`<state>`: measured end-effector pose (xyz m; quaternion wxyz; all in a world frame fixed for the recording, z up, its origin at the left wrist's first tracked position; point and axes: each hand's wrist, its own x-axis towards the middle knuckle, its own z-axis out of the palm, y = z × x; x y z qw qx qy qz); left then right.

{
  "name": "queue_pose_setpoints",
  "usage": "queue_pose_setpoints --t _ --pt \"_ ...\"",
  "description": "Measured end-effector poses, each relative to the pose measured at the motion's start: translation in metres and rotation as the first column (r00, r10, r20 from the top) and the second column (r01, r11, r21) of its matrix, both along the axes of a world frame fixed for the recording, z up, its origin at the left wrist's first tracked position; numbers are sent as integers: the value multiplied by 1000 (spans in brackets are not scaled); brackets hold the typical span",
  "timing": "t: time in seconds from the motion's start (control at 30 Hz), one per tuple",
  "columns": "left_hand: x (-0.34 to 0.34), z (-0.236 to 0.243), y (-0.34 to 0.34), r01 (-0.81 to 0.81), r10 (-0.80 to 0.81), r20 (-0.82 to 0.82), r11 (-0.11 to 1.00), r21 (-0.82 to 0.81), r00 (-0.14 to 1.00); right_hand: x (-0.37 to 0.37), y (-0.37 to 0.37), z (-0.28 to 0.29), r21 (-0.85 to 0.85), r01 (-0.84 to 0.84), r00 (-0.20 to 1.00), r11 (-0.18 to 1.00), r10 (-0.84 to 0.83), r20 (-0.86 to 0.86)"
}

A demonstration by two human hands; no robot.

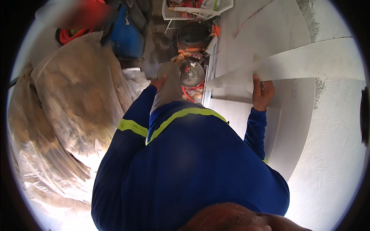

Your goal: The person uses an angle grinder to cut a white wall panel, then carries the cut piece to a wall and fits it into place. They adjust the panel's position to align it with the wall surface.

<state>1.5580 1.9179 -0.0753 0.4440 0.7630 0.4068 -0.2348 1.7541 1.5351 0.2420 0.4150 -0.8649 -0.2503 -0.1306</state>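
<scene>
My right hand is closed on the lower edge of a long white board strip, fingers and thumb at the edge. The strip tapers to a point at its left end and runs right across the white wall. Behind it lean large pale boards. My left hand lies against my grey trouser leg near the knee. No object shows in it, and its fingers look laid out on the cloth, though partly hidden.
Plastic-wrapped bulky goods stand at the left, with a blue container beyond them. Ahead are a round clear-looking bucket, a dark coil of cable and a white wire rack. A rough white wall rises at the right.
</scene>
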Motion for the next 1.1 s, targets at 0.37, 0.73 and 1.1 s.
queue_pose_setpoints --t 0.37,0.73,1.1 --pt "165 -3 157 333 -407 -357 909 -252 841 68 75 -5 16 127 991 992 -127 34" --pt "319 -106 372 268 -268 -12 962 61 963 259 330 31 217 154 988 964 -148 -42" --pt "401 -55 454 388 -387 35 914 -119 921 403 429 91 423 286 909 860 -383 165"
